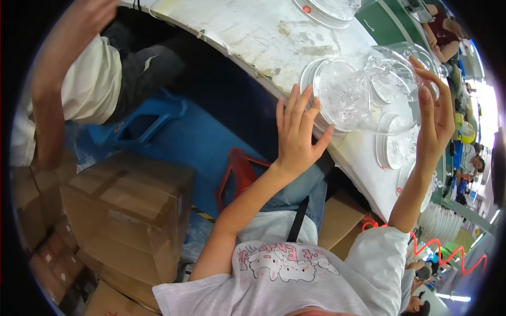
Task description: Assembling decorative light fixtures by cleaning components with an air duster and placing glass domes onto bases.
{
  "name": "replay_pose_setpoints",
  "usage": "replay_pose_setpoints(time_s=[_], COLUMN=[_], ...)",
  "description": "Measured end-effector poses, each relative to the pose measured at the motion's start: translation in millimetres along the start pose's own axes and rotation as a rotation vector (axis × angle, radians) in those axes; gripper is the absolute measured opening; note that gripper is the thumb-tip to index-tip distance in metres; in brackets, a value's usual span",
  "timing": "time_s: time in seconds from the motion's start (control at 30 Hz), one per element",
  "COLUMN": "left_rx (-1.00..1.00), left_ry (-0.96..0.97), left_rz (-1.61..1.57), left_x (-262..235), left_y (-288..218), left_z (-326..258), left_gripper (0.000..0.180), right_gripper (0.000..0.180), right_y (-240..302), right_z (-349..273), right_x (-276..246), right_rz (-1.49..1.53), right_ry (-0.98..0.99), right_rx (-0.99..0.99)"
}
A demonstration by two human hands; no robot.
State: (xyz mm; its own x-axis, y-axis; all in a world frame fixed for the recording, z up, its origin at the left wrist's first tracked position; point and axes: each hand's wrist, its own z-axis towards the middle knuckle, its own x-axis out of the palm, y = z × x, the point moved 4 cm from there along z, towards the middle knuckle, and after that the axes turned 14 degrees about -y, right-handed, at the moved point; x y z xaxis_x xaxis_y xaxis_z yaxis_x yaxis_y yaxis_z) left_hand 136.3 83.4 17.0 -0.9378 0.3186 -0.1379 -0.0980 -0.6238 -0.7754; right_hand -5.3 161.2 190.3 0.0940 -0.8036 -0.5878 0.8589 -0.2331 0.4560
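Head view, near to far. Nearest: the person's own white printed shirt (295, 274), both forearms running up from it. A red coiled cord (443, 250) sits by the right sleeve.

Left hand (296, 134): open, fingers spread and pointing up, fingertips resting on or just beside the near rim of the bowl (369, 89). Can't tell for sure that it bears weight. Right hand (435, 113): open palm, fingers extended up along the bowl's far right side, pressed to the glass. So the bowl sits between the hands, cradled, not pinched.

The bowl is clear cut glass, wide and shallow-walled, held just above the counter (263, 37) edge. It's tipped: the mouth looks turned left, toward the left hand, base toward the right hand. Its axis runs roughly left-right between the palms, slightly up to the right. Transparency makes the exact tilt hard to call. The hands look about equally close, one on each end.

Under and beside the bowl: stacked clear glass plates (392, 150) on the counter, more at the far end (321, 8).

Below the counter: a red stool (240, 174), a blue stool (142, 121), cardboard boxes (126, 210) at left.

Further off: another person's arm (52, 89) at upper left, more workers (443, 31) at the right edge.
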Motion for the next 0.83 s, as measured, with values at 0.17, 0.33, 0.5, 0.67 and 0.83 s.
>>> replay_pose_setpoints(time_s=[0.17,0.33,0.5,0.67,0.83], left_rx=[0.002,0.016,0.019,0.054,0.039], left_ry=[0.017,0.084,0.209,0.226,0.320], left_rz=[-0.027,-0.006,0.161,0.189,0.176], left_x=[0,3,11,14,16], left_y=[0,-2,2,5,9], left_z=[1,7,15,17,31], left_gripper=[0.047,0.074,0.097,0.098,0.097], right_gripper=[0.024,0.023,0.027,0.047,0.046], right_y=[-9,-10,-1,11,-20], right_z=[3,-4,-8,-12,-63], right_x=[-1,3,10,2,-38], right_rz=[0.057,0.139,0.089,0.052,0.085], right_ry=[-0.008,-0.053,-0.096,-0.105,-0.430], right_rx=[0.029,0.049,0.137,0.138,0.236])
